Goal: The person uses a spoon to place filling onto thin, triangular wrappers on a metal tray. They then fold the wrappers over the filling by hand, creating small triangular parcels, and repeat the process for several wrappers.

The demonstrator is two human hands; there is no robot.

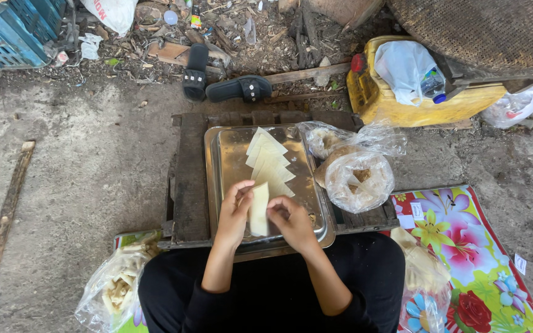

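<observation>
**poster1:** Hands first, since they're closest. Left hand (234, 206) and right hand (291, 219) both pinch one pale wrapper sheet (259, 208), fingers curled in narrow on its two long edges, held just over the near end of the steel tray (229, 157). Right fingertips are tucked behind the sheet, so can't see them properly.

**poster2:** And the bags either side of the knees?

**poster1:** Clear plastic bag (113, 285) at the near left, full of pale folded pieces, cut off by the bottom edge. Another bag (424, 277) at the right on the flowered mat (482, 259), contents hard to make out.

**poster2:** Further out?

**poster1:** Row of wrappers (269, 161) fanned down the tray, which sits on a dark wooden pallet (189, 179). Just right of it, a clear open bag (360, 180) with brownish filling, and a crumpled one (331, 139) behind. Beyond that, a yellow jerrycan (396, 102) on its side with a white bag (402, 69) on top, black sandals (220, 83), and a blue crate (10, 31) cropped at the top left corner.
</observation>
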